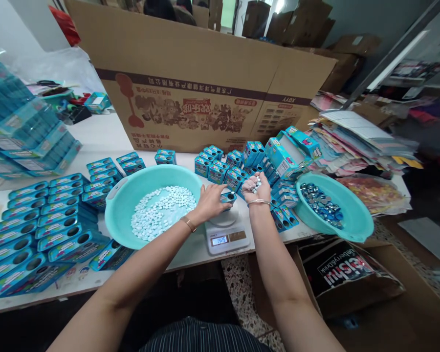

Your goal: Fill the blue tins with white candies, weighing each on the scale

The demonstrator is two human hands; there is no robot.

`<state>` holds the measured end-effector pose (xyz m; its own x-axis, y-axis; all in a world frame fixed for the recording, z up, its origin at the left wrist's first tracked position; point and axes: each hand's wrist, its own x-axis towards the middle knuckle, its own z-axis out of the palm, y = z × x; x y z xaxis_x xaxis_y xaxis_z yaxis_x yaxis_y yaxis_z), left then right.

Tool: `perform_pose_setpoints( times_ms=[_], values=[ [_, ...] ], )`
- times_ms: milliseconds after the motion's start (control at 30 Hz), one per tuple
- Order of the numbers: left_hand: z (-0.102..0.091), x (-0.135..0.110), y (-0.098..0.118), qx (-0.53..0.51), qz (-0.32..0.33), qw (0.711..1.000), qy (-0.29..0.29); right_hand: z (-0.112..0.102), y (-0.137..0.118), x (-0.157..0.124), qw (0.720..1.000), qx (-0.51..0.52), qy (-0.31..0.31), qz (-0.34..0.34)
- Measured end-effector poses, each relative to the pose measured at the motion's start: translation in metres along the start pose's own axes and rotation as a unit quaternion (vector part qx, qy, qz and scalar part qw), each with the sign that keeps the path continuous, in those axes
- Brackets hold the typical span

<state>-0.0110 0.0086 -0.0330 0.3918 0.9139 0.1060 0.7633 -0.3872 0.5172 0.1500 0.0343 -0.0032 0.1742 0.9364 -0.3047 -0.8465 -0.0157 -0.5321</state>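
Evidence pointed to portioning by weight as the step in hand: a small blue box (228, 197) was over the pan of a white scale (228, 240), and loose white tablets (257, 186) lay in my palm beside it. The lit display appeared to carry the digits 1425; any decimal point was too small to confirm. I judged that the next move called for a controlled tip of tablets into the box's round opening, a few at a time, with the box held steady and the reading watched; a hasty pour could have scattered pieces over the pan. As to grip, my left hand (210, 201) was partly closed, fingers bent about the left side of the box; I could not tell how firm the hold was. My right hand (262, 191) was cupped, palm up, fingers half curled round the tablets. The box lay at the left fingertips and just left of the right hand, the two hands apart. Further tablets were noted in the turquoise basin (112, 215) left of the scale, beyond which stood rows of blue boxes (69, 222) with round openings uppermost. A second basin (355, 215), to the right, held shiny blue and silver pieces (320, 203).
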Motion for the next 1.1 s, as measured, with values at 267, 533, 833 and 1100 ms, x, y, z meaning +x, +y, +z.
perform_pose_setpoints(
  times_ms=[267,533,833,1100],
  values=[
    [0.014,0.01,0.014,-0.026,-0.005,1.0,-0.012,0.006,0.027,-0.001,0.995,-0.068,0.026,-0.068],
    [0.021,0.014,0.014,-0.039,-0.021,0.999,0.004,0.004,0.04,0.002,0.98,-0.13,0.015,-0.152],
    [0.018,0.014,0.015,-0.047,-0.014,0.999,0.007,0.004,0.042,0.005,0.979,-0.118,0.05,-0.158],
    [0.016,0.014,0.016,-0.034,-0.02,0.999,0.001,0.006,0.038,0.007,0.982,-0.116,0.051,-0.137]
  ],
)
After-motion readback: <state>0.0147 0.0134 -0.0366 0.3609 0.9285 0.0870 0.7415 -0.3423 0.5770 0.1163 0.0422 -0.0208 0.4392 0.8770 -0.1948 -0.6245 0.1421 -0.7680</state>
